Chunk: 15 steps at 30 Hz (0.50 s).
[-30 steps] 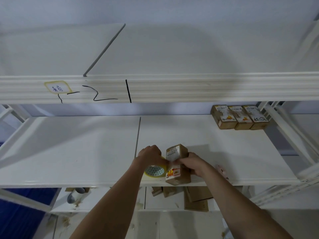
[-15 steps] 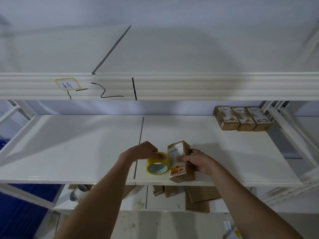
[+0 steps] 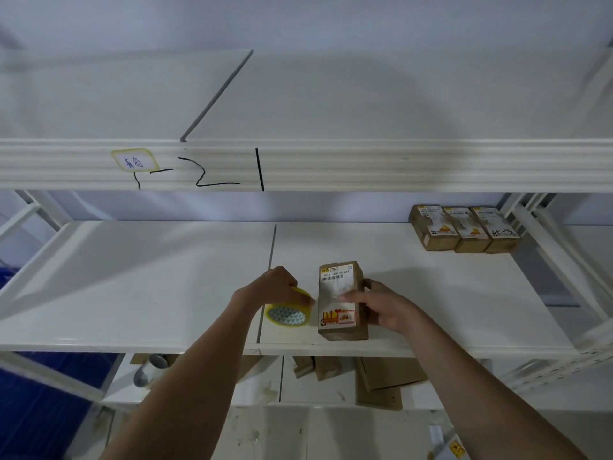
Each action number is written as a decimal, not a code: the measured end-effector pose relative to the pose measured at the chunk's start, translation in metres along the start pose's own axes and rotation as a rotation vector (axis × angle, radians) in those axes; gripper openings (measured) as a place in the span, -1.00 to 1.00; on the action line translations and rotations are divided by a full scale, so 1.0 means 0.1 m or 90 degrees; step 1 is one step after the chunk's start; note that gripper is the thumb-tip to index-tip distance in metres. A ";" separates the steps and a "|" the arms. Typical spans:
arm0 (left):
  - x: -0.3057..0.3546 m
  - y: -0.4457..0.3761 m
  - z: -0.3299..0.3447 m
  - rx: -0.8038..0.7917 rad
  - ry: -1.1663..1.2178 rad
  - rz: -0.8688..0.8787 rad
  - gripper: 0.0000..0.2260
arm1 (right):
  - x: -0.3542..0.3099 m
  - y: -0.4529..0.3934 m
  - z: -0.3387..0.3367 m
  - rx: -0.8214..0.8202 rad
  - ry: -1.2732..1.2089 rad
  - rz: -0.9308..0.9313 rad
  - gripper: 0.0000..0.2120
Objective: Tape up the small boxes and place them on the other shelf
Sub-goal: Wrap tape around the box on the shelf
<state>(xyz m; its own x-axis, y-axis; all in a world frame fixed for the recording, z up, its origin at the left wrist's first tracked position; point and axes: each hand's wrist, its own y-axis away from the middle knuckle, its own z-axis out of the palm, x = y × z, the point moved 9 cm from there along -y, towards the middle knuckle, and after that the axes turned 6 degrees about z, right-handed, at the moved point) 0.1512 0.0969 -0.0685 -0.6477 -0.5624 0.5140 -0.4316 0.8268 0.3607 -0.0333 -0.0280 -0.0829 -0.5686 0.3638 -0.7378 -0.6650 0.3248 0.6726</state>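
Head view: left hand [image 3: 277, 287] grips the yellow tape roll [image 3: 288, 313], right hand [image 3: 381, 305] clasps the small box [image 3: 341, 300] on the shelf [image 3: 132, 293] — the strip should be pulled taut, then pressed flat across the seam.

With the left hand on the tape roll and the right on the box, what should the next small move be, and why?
Probably press the strip flat with the right hand: its fingers rest on clear tape across the small box, while the left hand grips the yellow tape roll just beside it.
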 end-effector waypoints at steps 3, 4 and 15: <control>0.04 0.00 0.02 0.019 0.011 0.010 -0.56 | 0.03 0.00 -0.01 -0.020 -0.023 -0.007 -0.41; 0.04 0.00 0.03 0.020 0.017 0.011 -0.56 | 0.04 0.00 -0.02 -0.026 -0.030 -0.009 -0.41; 0.17 0.01 0.24 0.006 0.087 -0.003 -0.51 | 0.18 0.11 -0.04 -0.079 -0.152 0.009 -0.59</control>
<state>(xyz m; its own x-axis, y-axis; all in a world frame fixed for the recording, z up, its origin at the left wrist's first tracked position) 0.1255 0.0883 -0.0781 -0.5549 -0.5622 0.6132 -0.4405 0.8238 0.3567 -0.0527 -0.0214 -0.0891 -0.4572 0.5679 -0.6844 -0.7211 0.2137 0.6590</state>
